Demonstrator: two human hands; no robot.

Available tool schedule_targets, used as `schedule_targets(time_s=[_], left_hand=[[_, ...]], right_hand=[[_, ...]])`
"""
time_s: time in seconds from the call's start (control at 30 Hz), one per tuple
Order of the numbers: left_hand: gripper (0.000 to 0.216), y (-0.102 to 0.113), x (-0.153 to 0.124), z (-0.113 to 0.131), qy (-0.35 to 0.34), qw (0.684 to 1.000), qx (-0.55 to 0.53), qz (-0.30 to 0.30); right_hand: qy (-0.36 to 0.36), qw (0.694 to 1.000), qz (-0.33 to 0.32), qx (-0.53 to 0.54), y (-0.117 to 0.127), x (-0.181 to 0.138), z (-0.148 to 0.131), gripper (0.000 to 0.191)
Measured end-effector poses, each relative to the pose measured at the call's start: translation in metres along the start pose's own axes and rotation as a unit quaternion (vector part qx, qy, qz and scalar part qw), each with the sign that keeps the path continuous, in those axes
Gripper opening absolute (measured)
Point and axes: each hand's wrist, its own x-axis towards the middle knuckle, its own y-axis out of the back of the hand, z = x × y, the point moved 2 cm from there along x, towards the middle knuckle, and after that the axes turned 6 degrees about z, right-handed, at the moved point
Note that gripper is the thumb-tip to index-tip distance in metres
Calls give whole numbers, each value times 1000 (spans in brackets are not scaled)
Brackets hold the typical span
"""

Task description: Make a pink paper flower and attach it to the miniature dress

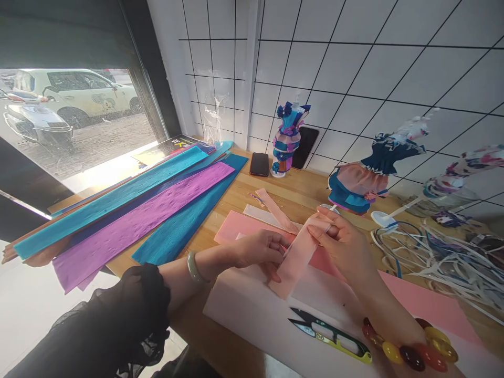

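Note:
A pale pink crepe paper strip (296, 264) slants between my two hands above the worktable. My right hand (346, 242) pinches its upper end between thumb and fingers. At the strip's lower left edge, my left hand (263, 253) grips it with curled fingers, partly behind the paper. Under both hands lie pink sheets (232, 227) and a pale sheet (240, 300). Thread snips (329, 335) with yellow and dark green handles rest on the pale sheet, below the strip. Another narrow pink strip (276, 210) lies just beyond my left hand.
Blue and purple crepe paper lengths (145, 223) spread across the left side. Small dress forms in paper outfits (288, 139) stand at the back, one (356, 176) leaning. A phone (259, 164) lies by the wall. Tangled white and blue strips (429, 257) heap at right.

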Motion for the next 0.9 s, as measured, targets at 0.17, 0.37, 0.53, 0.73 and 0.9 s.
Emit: schedule_targets(time_s=[0.17,0.37,0.53,0.73,0.9], left_hand=[[26,2,2,-4,-14,1000,-17,8],[26,1,1,-4,-9,1000,-18,10],[26,0,0,-2,-12,1000,-21,17],[24,-3,-4,4,5,1000,-9,24],[41,-3,-3,2,4,1000,6,31]], right_hand=[[-2,1000,1,3,0,1,1,56],[16,1000,-1,-5,0,1,1,55],[23,1000,0,-8,0,1,1,54],[25,1000,3,-9,0,2,2,56],[33,999,2,-19,-2,0,1,58]])
